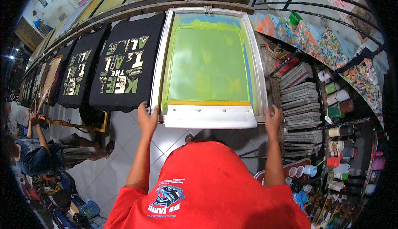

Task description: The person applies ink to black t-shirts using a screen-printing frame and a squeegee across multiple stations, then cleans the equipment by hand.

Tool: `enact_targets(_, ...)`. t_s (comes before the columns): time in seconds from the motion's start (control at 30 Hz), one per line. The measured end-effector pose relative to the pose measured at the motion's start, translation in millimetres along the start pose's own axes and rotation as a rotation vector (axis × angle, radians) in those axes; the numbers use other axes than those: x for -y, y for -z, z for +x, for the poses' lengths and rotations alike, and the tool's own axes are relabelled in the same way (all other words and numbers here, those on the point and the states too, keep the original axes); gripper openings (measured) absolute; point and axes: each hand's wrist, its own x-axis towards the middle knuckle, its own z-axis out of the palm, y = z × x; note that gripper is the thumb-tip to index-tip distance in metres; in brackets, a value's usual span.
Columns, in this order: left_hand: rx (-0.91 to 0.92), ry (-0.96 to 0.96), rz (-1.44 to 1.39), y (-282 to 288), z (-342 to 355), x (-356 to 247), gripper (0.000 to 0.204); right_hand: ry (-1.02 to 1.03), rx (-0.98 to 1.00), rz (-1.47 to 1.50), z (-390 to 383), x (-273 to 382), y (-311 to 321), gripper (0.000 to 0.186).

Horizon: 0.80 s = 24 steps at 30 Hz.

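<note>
A screen printing frame (259,63) with silver metal sides and green mesh (205,63) lies in front of me, faint letter shapes showing in the mesh. Across its near end rests a wide squeegee (211,117) with a silver metal holder and a yellow-orange blade edge. At the near left corner, my left hand (148,119) is closed on the frame's side, thumb toward the metal. My right hand (273,120) holds the near right corner, its fingers curled and partly hidden. Neither hand touches the squeegee.
Black printed T-shirts (124,63) lie on boards in a row to the left. Another person (39,150) works farther left. Stacked boards (300,104) and a rack of paint tubs (338,96) stand at right. Wooden rails (145,8) run behind the frame.
</note>
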Motion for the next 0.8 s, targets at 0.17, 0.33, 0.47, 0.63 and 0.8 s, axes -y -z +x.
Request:
enact_targets(0.17,0.406,0.501,-0.357,-0.2,28.8,-3.8,0.043,-0.195,0.365,0.066,27.0,-24.7,-12.9,0.06)
enact_targets(0.33,0.203,0.276,-0.13,4.9,27.7,-1.5,0.05,-0.062,0.213,-0.176,29.4,1.4,-10.9,0.059)
enact_targets(0.47,0.225,0.287,-0.079,21.6,20.7,-12.5,0.05,-0.063,0.217,-0.115,18.9,53.2,20.1,0.051)
enact_targets(0.63,0.177,0.329,-0.19,51.8,3.5,-13.3,0.046,0.025,0.128,-0.055,-3.7,61.9,31.5,0.043)
enact_targets(0.8,0.102,0.417,-0.228,118.7,-19.6,17.4,0.04,0.054,0.216,0.059,-30.1,111.0,18.5,0.037)
